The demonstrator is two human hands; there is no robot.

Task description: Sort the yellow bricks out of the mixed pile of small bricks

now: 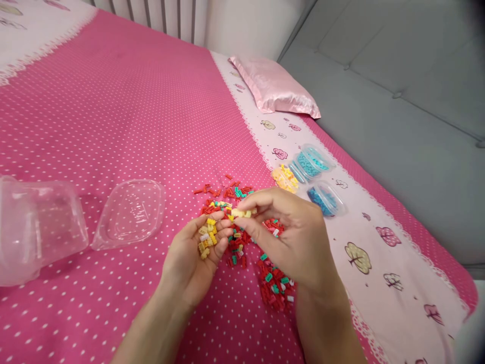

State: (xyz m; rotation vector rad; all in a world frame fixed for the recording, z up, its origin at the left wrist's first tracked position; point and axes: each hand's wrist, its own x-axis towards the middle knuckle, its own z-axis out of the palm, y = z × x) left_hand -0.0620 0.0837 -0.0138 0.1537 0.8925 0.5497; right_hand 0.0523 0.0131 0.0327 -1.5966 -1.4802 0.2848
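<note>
My left hand [193,255] is turned palm up and cupped, holding several small yellow building bricks [208,235] with a whitish one among them. Just to its right, my right hand [288,232] pinches pale yellow bricks [242,213] between thumb and fingers, near the left fingertips. Beneath and around both hands lies a loose pile of mostly red bricks [275,293], mixed with green, white and a few yellow ones. Part of that pile is hidden by my hands.
Beyond my right hand stand clear tubs of turquoise bricks [311,163] and blue bricks [322,199], beside a heap of yellow-orange pieces [285,178]. At left are clear containers [62,222] and a clear lid [131,215]. A pink pillow [276,86] lies farther back on the dotted bedspread [151,111].
</note>
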